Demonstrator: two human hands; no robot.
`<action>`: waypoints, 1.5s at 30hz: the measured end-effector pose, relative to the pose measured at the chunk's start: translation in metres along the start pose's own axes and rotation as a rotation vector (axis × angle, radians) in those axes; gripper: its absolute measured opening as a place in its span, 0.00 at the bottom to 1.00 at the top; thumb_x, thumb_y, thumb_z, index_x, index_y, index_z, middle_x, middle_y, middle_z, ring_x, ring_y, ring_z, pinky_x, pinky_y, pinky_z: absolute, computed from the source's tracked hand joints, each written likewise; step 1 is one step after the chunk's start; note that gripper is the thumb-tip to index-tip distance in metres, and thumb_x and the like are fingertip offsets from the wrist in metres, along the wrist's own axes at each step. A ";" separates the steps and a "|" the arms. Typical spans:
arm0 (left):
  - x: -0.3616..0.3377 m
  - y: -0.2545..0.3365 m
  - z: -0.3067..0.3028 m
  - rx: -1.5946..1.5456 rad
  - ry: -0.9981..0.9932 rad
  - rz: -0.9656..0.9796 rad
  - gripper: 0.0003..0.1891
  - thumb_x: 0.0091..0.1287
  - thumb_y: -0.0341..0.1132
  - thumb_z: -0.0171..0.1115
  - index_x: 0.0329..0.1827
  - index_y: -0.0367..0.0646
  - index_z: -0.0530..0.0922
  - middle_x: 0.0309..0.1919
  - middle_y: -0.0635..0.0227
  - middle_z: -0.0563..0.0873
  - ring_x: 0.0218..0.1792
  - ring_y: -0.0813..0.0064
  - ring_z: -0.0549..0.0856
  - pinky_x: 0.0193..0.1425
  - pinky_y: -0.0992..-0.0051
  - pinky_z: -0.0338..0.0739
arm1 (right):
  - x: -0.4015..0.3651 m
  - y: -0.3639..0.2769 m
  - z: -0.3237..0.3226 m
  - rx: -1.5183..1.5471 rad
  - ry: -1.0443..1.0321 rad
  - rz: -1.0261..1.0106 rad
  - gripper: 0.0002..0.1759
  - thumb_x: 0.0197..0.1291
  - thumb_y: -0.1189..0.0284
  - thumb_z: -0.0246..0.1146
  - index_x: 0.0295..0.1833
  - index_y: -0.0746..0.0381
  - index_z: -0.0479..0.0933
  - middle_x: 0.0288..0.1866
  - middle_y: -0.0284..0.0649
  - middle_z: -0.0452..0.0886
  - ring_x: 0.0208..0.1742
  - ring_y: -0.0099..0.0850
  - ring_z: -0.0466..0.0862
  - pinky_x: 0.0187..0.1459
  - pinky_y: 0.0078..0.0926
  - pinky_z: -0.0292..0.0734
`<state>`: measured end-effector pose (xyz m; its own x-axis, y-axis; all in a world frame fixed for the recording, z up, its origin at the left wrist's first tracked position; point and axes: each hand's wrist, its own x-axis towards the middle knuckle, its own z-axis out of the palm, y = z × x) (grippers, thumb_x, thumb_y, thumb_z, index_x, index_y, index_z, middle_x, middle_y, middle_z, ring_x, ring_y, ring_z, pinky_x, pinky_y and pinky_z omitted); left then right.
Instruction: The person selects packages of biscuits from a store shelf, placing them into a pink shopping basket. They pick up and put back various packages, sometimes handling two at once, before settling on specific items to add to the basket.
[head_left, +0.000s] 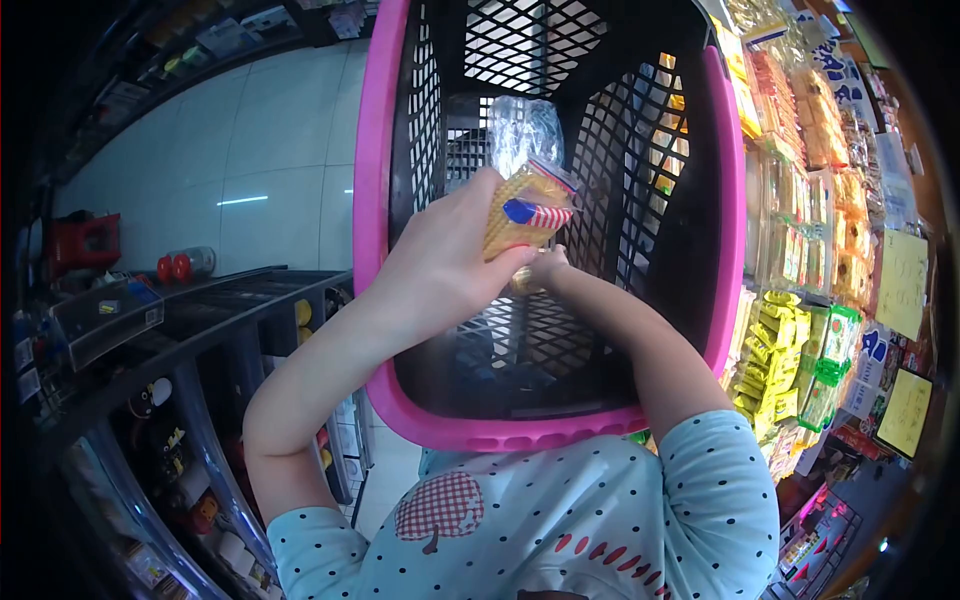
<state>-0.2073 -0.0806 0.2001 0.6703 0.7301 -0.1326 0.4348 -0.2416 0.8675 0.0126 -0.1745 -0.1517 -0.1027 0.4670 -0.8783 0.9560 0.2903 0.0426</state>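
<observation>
My left hand [445, 245] is closed around a clear packet of golden, waffle-patterned biscuits [520, 210] with a blue and red-striped label. It holds the packet tilted over the inside of a black mesh shopping basket [548, 438] with a pink rim. Lower and just behind it, my right hand [548, 265] reaches into the basket with its fingers curled at a small pale yellow item, partly hidden by my left hand; I cannot tell whether this is part of the same packet. Beyond the packet, crinkled clear plastic wrap [525, 130] shows against the basket's far end.
Shelves of packaged snacks [770, 345] run close along the basket's right side, with yellow price cards [903, 285] beyond them. To the left stands a dark shelf rack [200, 400] with goods. A red-lidded jar [187, 264] lies near the tiled floor [270, 140].
</observation>
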 end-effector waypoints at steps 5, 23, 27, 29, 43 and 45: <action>-0.003 -0.001 0.001 -0.196 0.029 -0.111 0.22 0.53 0.29 0.67 0.49 0.36 0.69 0.40 0.59 0.81 0.42 0.72 0.82 0.48 0.72 0.75 | -0.001 0.031 -0.082 0.207 0.052 -0.013 0.30 0.53 0.58 0.62 0.61 0.58 0.69 0.58 0.40 0.73 0.58 0.33 0.73 0.55 0.45 0.65; 0.007 -0.020 0.004 -0.332 0.475 -0.071 0.31 0.59 0.39 0.65 0.57 0.32 0.59 0.49 0.55 0.72 0.47 0.69 0.78 0.49 0.74 0.74 | -0.181 0.035 -0.268 1.491 -0.043 -1.301 0.38 0.49 0.78 0.66 0.65 0.68 0.57 0.56 0.42 0.74 0.53 0.27 0.78 0.53 0.25 0.75; 0.005 -0.022 0.007 -0.300 0.527 0.046 0.37 0.60 0.36 0.62 0.65 0.31 0.51 0.58 0.50 0.62 0.57 0.61 0.70 0.58 0.66 0.69 | -0.137 0.079 -0.236 1.678 -0.022 -1.005 0.37 0.49 0.78 0.65 0.65 0.66 0.58 0.54 0.44 0.75 0.51 0.28 0.80 0.53 0.27 0.77; 0.004 -0.020 0.007 -0.269 0.442 0.050 0.35 0.61 0.33 0.60 0.66 0.35 0.50 0.62 0.50 0.60 0.62 0.60 0.67 0.60 0.68 0.69 | -0.111 0.087 -0.212 1.539 0.021 -0.553 0.35 0.49 0.77 0.65 0.64 0.65 0.59 0.52 0.44 0.77 0.48 0.29 0.81 0.51 0.29 0.77; -0.006 -0.016 0.008 -0.209 0.353 0.129 0.32 0.58 0.31 0.61 0.62 0.35 0.55 0.56 0.52 0.67 0.55 0.63 0.72 0.56 0.67 0.69 | -0.003 -0.089 -0.055 0.416 0.205 -0.313 0.28 0.50 0.66 0.63 0.56 0.66 0.66 0.52 0.54 0.74 0.53 0.46 0.77 0.53 0.43 0.70; -0.009 -0.016 0.008 -0.217 0.348 0.128 0.32 0.58 0.30 0.61 0.62 0.35 0.55 0.57 0.53 0.67 0.55 0.63 0.72 0.56 0.67 0.69 | -0.006 -0.095 -0.045 0.373 0.200 -0.238 0.27 0.51 0.65 0.62 0.56 0.66 0.67 0.58 0.52 0.69 0.57 0.46 0.74 0.54 0.46 0.69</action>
<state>-0.2152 -0.0883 0.1835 0.4521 0.8838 0.1202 0.1992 -0.2314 0.9522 -0.0898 -0.1668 -0.1291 -0.3468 0.5858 -0.7325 0.9290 0.1070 -0.3543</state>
